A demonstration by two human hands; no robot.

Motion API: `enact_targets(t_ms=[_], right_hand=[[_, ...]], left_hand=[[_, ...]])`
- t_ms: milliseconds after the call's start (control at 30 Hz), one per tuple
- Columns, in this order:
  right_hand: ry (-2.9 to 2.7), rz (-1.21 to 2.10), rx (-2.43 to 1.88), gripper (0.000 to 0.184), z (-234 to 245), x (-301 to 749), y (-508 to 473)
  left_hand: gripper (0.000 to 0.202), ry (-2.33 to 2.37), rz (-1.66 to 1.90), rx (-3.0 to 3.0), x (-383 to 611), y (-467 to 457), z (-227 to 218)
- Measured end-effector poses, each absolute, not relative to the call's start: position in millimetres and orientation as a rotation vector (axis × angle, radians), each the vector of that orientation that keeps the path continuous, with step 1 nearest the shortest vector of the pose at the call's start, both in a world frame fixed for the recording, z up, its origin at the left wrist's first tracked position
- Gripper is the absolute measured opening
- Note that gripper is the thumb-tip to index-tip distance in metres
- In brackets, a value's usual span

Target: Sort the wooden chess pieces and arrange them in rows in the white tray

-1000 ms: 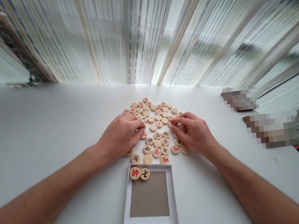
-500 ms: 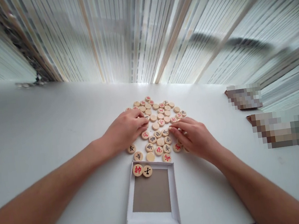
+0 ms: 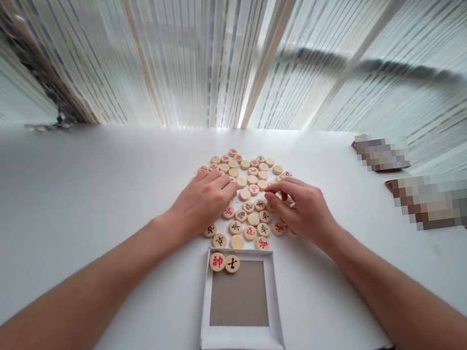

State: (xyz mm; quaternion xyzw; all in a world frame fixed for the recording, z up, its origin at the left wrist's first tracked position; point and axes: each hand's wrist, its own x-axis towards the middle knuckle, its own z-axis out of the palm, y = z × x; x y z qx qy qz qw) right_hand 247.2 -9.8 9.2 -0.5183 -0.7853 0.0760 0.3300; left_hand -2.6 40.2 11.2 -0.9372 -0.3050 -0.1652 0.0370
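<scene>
Several round wooden chess pieces (image 3: 247, 196) with red or black characters lie scattered on the white table (image 3: 87, 177). My left hand (image 3: 202, 202) rests palm down on the left side of the pile, fingers together and stretched over the pieces. On the right side, my right hand (image 3: 304, 208) has its fingers curled, the fingertips touching pieces; whether it grips one is hidden. A shallow white box lid (image 3: 246, 334) with a brown bottom sits just in front of the pile. Two pieces lie in its far left corner, one with a red character (image 3: 217, 261), one with a black (image 3: 232, 263).
Striped blinds hang behind the table's far edge. Two blurred-out objects (image 3: 430, 200) lie at the right side of the table. The near table edge runs along the bottom right.
Both hands have shifted only slightly over the pile. The view has drifted a little, so the pile and the lid sit slightly further right in the picture.
</scene>
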Motion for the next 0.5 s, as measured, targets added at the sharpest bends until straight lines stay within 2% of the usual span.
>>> enact_targets(t_ms=[367,500], right_hand=[[-2.384,0.284,-1.269,0.024,18,234,12],[-2.515,0.281,-1.353,0.021,35,231,17]], left_hand=[[0.032,-1.319,-1.073,-2.937,-21,50,18],[0.028,-1.508,-1.124,-2.831,-39,58,25]])
